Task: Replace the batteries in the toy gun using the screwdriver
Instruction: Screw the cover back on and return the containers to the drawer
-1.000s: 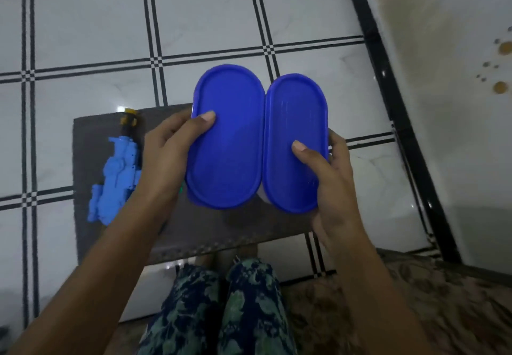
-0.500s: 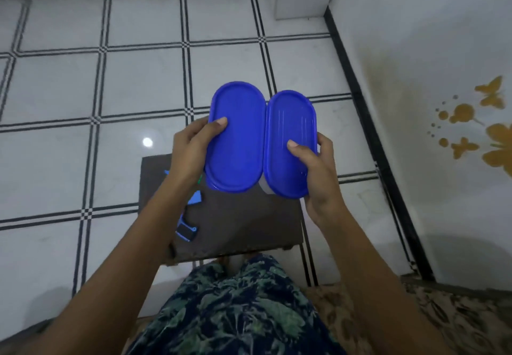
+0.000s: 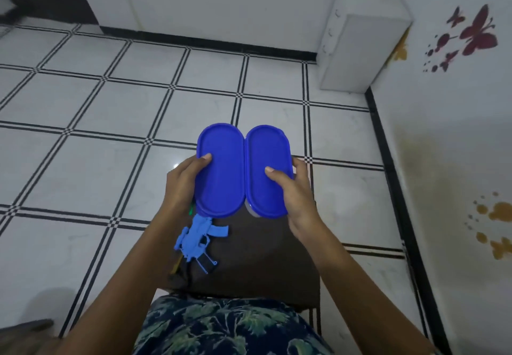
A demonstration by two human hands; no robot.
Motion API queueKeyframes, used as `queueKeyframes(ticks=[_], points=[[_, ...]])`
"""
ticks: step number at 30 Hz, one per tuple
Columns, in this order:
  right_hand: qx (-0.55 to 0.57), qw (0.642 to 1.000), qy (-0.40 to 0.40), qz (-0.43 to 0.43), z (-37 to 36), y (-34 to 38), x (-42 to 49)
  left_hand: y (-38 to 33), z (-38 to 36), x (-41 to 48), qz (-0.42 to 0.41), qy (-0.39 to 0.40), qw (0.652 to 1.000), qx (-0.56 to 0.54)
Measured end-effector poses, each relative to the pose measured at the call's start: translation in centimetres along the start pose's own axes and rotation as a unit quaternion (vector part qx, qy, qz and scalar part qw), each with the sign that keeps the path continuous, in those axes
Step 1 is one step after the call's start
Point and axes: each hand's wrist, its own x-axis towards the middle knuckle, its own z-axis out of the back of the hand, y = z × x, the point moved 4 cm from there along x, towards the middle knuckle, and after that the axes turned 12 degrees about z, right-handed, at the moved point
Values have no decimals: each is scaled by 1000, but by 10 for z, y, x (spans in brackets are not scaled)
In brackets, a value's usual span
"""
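Note:
Two oval containers with blue lids are held side by side, touching, above a dark stool. My left hand (image 3: 184, 184) grips the left blue container (image 3: 220, 170) with its thumb on the lid. My right hand (image 3: 297, 194) grips the right blue container (image 3: 267, 170) the same way. The light blue toy gun (image 3: 198, 239) lies on the stool below my left hand. A yellow-tipped tool (image 3: 177, 264), partly hidden by my left arm, lies beside the gun. A small green piece (image 3: 191, 210) peeks out under my left hand. No batteries are visible.
The dark stool (image 3: 263, 257) stands on a white tiled floor (image 3: 83, 160) with black lines. A white wall with butterfly stickers (image 3: 471, 36) runs along the right. A white box-shaped column (image 3: 360, 44) sits in the far corner. My patterned trousers (image 3: 230, 327) are at the bottom.
The view has tilted up and shows more floor and the far wall. Both hands still hold the two containers together; they now sit lower in the view, and more of the toy gun shows.

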Motion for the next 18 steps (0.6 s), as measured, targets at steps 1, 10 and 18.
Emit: queueKeyframes(ticks=[1,10,18], points=[[-6,1000,5,-4,-11,-2,-1,-2,11,2,3,-6,1000,-9],[2,1000,-15,-5,-151,-17,-6,-50,138,58,13,10,1000,13],[56,995,-73,-23,-272,-25,-22,-114,239,96,11,51,997,60]])
